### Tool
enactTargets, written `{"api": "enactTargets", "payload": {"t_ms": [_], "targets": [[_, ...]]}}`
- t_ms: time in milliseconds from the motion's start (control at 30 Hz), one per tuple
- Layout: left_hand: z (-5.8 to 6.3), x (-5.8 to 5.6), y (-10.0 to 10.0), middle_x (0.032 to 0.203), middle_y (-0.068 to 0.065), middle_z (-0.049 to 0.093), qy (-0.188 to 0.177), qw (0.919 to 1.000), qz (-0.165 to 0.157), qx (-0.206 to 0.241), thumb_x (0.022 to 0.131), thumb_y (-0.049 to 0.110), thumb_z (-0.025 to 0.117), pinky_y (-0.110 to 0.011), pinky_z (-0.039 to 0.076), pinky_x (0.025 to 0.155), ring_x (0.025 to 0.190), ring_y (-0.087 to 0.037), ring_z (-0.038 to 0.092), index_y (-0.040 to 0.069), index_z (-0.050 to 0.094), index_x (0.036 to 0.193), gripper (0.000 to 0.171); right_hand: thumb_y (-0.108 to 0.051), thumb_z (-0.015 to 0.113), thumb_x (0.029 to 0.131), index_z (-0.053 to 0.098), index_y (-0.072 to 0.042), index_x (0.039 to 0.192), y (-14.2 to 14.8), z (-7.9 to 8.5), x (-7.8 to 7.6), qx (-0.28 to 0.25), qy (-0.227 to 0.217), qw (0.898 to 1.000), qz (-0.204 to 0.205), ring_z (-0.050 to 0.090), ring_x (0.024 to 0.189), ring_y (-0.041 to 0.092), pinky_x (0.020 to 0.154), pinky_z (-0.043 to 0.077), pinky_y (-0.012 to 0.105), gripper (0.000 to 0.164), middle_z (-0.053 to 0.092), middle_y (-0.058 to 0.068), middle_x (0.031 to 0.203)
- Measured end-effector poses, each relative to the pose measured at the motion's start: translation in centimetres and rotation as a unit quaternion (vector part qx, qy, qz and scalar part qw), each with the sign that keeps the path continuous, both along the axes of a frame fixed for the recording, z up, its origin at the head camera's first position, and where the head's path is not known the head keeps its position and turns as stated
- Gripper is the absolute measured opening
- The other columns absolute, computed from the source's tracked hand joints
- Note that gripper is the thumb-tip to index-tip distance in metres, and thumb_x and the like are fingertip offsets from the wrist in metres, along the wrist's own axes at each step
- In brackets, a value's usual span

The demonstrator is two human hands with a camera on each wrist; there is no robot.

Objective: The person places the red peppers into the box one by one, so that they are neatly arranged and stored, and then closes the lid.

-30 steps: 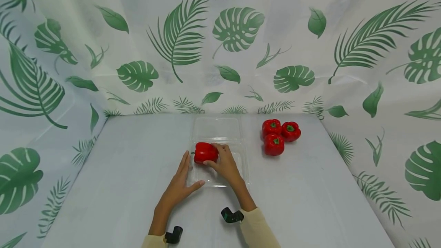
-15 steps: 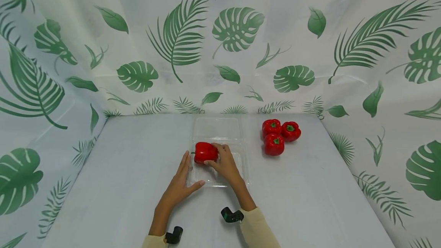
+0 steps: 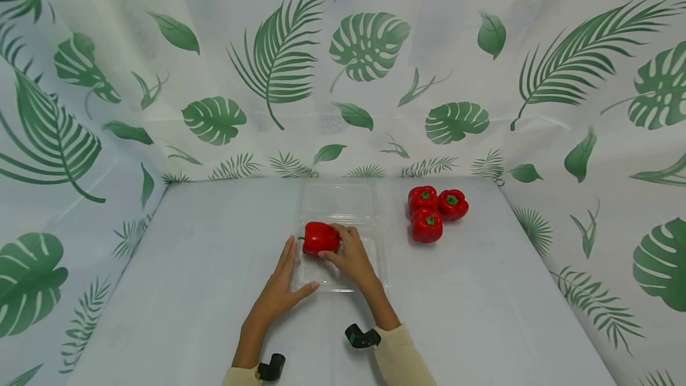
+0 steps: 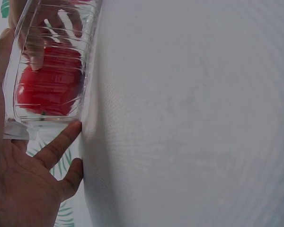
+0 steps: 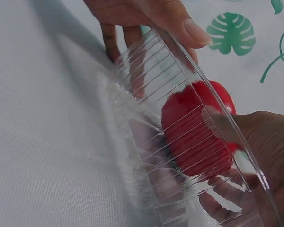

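A red bell pepper (image 3: 320, 238) lies on its side in the left back part of a clear plastic clamshell box (image 3: 382, 258), its green stem pointing left. My right hand (image 3: 352, 260) grips the pepper from the right, thumb on the near side and fingers on the far side. Along the box's left wall, my left hand (image 3: 280, 290) has straight fingers, with the thumb spread toward the front edge. Through the ribbed wall in the left wrist view, the pepper (image 4: 52, 90) shows with right-hand fingers on it; the left fingertips rest by the box's corner.
The box's lid (image 3: 337, 200) lies folded back, flat behind the base. Three more red bell peppers (image 3: 426, 225) stand together, stems up, at the back right of the white table (image 3: 471, 314). A leaf-printed curtain (image 3: 375, 136) closes off the back and sides.
The pepper shifts very slightly to the right in the right hand's grip. Both hands otherwise keep their places, and the other peppers stay put.
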State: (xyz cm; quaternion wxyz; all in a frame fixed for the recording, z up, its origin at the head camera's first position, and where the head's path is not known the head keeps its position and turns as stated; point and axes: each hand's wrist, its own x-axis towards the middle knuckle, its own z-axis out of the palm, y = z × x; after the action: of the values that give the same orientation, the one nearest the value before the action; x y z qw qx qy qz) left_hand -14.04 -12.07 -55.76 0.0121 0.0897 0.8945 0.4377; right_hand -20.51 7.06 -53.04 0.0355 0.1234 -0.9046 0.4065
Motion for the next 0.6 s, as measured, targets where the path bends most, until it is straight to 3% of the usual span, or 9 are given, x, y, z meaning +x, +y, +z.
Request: {"api": "enactTargets", "payload": {"t_ms": [600], "targets": [[0.18,0.02,0.09,0.166,0.01,0.001,-0.009,1.0,0.002,0.0,0.081,0.052,0.073,-0.059,0.035,0.11,0.139,-0.031,0.045,0.021,0.006,0.159,0.107,-0.026,0.083,0.078,0.05,-0.009,0.141,0.13,0.3,0.24,0.006,-0.024,1.0,-0.004,0.06,0.116,0.034,0.102,0.05,0.05,0.073,0.055,0.02,0.126]]}}
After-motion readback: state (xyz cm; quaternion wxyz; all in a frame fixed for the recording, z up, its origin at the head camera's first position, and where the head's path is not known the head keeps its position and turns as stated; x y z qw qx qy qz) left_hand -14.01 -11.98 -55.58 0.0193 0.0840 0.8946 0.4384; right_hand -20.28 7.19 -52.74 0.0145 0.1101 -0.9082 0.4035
